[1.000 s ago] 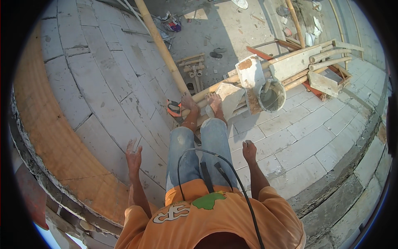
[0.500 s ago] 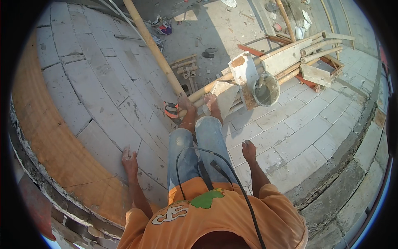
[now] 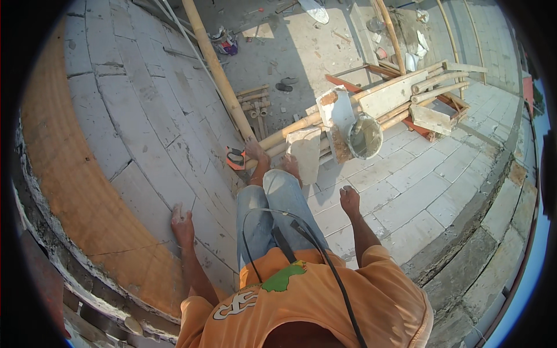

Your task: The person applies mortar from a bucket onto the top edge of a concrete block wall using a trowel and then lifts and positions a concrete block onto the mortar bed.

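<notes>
My left hand rests against the pale block wall on the left, fingers apart and nothing in them. To the right of my knees, my right hand hangs in front of the other block wall, its fingers curled into a loose fist with nothing visible in it. My bare feet are on the bamboo poles of a scaffold. Beside my left foot lies a hand saw with an orange and black handle. A mortar-smeared bucket stands right of my feet, beyond both hands' reach.
Dirty boards and a pale slab lie across the poles near the bucket. An upright bamboo pole rises at the corner. Far below is a littered concrete floor. An orange-brown wooden board runs along the left wall.
My view has shifted slightly, so the scaffold and bucket sit a little further left. My right foot is turned or set slightly differently beside the slab. Both hands stay nearly in place.
</notes>
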Motion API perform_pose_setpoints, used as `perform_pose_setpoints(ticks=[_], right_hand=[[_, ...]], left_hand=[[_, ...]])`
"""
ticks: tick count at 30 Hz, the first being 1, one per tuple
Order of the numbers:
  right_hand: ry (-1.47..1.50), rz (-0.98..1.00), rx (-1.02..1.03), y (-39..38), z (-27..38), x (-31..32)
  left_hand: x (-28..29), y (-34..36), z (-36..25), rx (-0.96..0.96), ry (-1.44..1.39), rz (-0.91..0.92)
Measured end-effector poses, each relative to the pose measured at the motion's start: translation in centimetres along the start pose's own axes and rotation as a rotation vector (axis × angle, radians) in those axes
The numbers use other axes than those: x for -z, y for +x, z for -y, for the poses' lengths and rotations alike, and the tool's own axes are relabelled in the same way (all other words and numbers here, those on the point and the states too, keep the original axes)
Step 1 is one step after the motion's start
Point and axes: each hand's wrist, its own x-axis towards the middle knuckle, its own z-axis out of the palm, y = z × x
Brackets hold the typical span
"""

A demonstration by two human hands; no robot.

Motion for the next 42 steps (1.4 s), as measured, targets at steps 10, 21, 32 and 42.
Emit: perform_pose_setpoints(ticks=[10,21,32,42], right_hand=[[-0.006,-0.022,-0.056,-3.2,-0.9,0.1],[-0.003,-0.003,-0.132,-6.6,-2.3,-0.1],[0.072,0.026,-0.107,-4.5,2.5,-2.1],[0.033,0.061,-0.22,-6.2,0.2,-1.3]], left_hand=[[0.0,0.3,-0.2,0.015,-0.034,0.026],[-0.2,0.7,-0.5,0.094,-0.153,0.055],[-0.2,0.5,0.4,0.028,-0.024,0.066],[-0.1,0.7,-0.9,0.067,-0.036,0.085]])
